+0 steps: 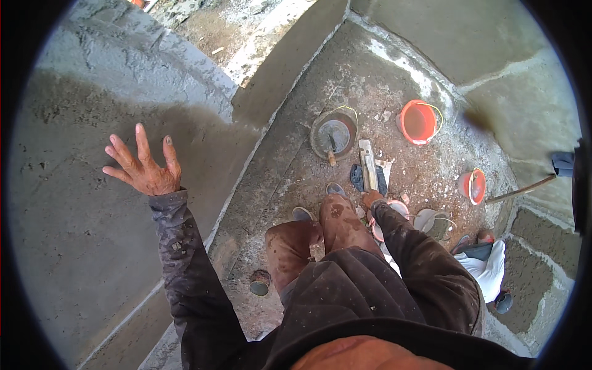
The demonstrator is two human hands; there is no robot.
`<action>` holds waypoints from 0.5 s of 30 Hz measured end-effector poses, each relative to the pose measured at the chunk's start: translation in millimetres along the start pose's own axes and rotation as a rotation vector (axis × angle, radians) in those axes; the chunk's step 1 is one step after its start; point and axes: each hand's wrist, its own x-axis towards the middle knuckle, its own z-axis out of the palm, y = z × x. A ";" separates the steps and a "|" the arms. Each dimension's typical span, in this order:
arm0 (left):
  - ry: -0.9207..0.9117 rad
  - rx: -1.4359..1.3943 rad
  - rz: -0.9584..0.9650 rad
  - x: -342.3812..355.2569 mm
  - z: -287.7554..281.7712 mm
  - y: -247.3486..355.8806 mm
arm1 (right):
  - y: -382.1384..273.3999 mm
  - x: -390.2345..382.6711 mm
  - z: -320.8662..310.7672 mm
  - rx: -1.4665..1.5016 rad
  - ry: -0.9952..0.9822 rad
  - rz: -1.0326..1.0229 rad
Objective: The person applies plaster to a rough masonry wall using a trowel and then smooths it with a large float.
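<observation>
My left hand (pixel 148 166) is open with its fingers spread. It is over the grey plastered wall (pixel 80 209) on the left; I cannot tell whether the palm touches it. My right hand (pixel 372 198) hangs low beside my right leg, closed round the near end of a long, narrow plastering float (pixel 368 163) smeared with mortar. Beyond the float lies a dark cloth or bag (pixel 357 177). A dark bucket (pixel 317 132) of grey mix, with a wooden-handled tool (pixel 332 158) in it, stands to the left of the float.
An orange bucket (pixel 405 123) stands at far right, a smaller one (pixel 462 182) nearer. More buckets, one grey (pixel 441 225), are beside my right arm. A tin (pixel 259 283) stands near my left leg. A person in white (pixel 490 265) is at the right, near a pole (pixel 524 189). Rubble litters the floor.
</observation>
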 end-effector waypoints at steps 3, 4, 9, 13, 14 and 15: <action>0.105 0.067 -0.017 -17.3 53.6 -0.5 | 15.8 86.1 10.5 0.269 0.236 0.176; 0.157 0.107 0.002 -23.2 67.2 -2.7 | 18.1 113.7 19.5 0.312 0.340 0.171; 0.382 0.154 0.052 -33.8 109.3 -18.5 | 14.4 274.3 32.2 1.016 0.341 0.248; 0.604 0.145 0.151 -30.4 119.6 -19.0 | 14.5 377.3 29.2 0.542 0.563 0.327; 0.615 0.152 0.163 -28.7 119.2 -17.7 | 16.7 391.2 31.4 0.408 0.563 0.436; 0.624 0.183 0.201 -27.7 117.9 -18.0 | 21.8 400.5 33.1 0.440 0.578 0.306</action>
